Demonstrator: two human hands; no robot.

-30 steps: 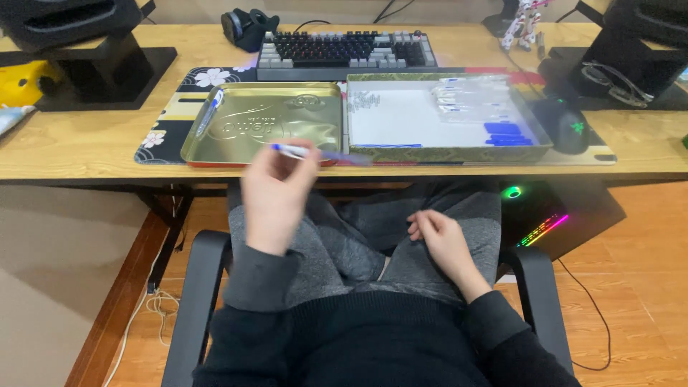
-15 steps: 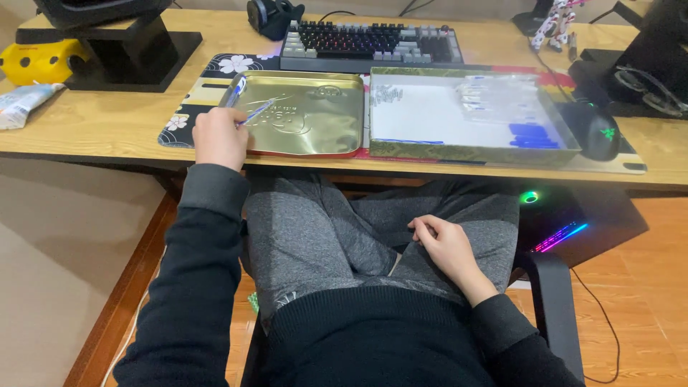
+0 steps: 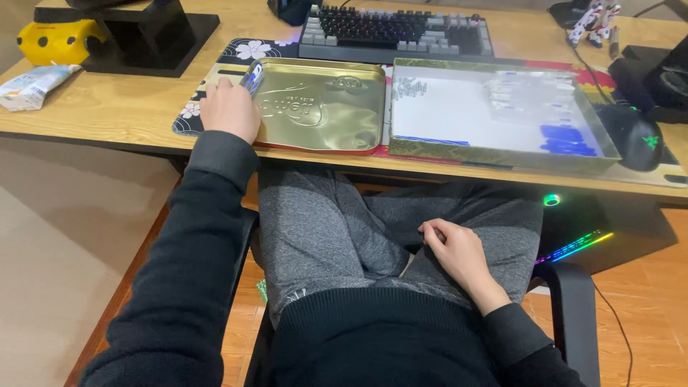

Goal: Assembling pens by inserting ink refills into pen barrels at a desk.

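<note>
Now our left hand (image 3: 229, 109) pinches a small blue piece (image 3: 251, 77) at the gold lid's (image 3: 322, 107) nine o'clock edge; right hand (image 3: 459, 254) rests loosely curled, empty, on our lap.

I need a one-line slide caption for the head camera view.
Left hand rests at the gold metal tin lid on the desk; right hand lies on the lap.

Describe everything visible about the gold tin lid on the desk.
The gold tin lid is a shallow rectangular tray of shiny metal with rounded corners, an embossed design and a red edge along its near side. It lies flat on the desk mat, beside the open box. The left hand rests at its left edge, holding small blue-and-white pieces.
</note>
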